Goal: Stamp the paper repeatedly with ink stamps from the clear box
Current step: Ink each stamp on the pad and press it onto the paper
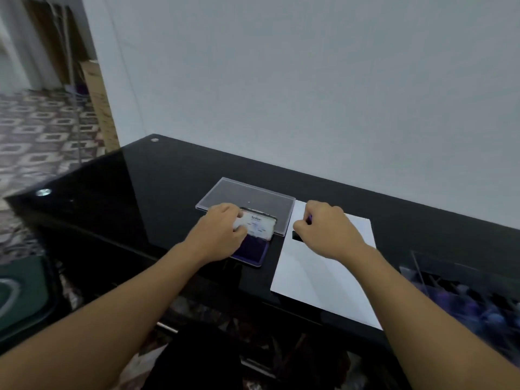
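While the left hand [222, 230] is curling round the flipped-up white lid [257, 223] of the ink pad [251, 253], the right hand [326, 230] is pinching a stamp [298, 236] with its black base sitting down on the paper [323, 280]. So both hands are holding something. That stamp is sitting near the paper's far left corner, with a bit of purple handle poking out between the fingers. The ink pad is lying just left of the paper on the black surface [126, 198], purple ink showing. A flat clear plastic cover [247, 197] is lying behind the pad, right up against the paper's far left edge, can't tell if touching. The clear box [464, 294] is sitting right of the paper, pretty blurry, bluish things inside.
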`<state>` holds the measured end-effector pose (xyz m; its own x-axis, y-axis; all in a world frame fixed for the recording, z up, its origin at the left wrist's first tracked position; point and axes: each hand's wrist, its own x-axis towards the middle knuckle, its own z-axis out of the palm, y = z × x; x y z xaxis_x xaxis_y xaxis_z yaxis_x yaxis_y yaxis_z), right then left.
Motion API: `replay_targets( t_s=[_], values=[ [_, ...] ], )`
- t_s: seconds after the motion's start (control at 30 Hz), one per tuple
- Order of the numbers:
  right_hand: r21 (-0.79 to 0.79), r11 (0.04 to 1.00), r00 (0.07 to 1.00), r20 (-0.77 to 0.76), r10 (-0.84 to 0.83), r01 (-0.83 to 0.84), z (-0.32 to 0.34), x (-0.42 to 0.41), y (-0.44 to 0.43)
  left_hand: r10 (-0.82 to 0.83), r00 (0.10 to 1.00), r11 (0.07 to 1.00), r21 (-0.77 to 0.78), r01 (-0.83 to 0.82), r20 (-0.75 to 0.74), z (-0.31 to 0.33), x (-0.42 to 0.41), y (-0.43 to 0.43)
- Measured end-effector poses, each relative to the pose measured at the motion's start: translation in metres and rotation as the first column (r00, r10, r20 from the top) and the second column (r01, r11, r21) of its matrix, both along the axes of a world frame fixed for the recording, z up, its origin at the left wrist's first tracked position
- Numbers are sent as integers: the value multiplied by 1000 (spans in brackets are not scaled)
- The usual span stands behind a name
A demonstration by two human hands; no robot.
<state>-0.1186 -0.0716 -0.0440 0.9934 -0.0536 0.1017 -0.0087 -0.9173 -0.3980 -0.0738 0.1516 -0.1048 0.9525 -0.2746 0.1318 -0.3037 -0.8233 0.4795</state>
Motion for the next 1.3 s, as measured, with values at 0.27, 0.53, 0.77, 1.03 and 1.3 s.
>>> replay_targets(
  t_s=[0.27, 0.53, 0.77, 1.03, 1.3],
  values=[
    [-44, 988, 986, -77, 145, -149, -21, 29, 57, 154, 988, 982, 112, -155, 20, -35, 17, 55],
    [-103, 978, 980, -107, 168, -179, -42, 49, 68, 185, 983, 969, 161, -185, 13, -67, 14, 52],
    [-148, 974, 984, -85, 159, -170, -64, 50, 78, 196, 980, 963, 180, -200, 41, -69, 14, 51],
    [-154, 977, 989, -13, 144, -145, -71, 38, 83, 214, 974, 959, 171, -224, 73, -68, 13, 49],
    [-143, 984, 995, -12, 103, -103, -74, 45, 85, 231, 969, 952, 183, -245, 91, -69, 12, 47]
  ],
)
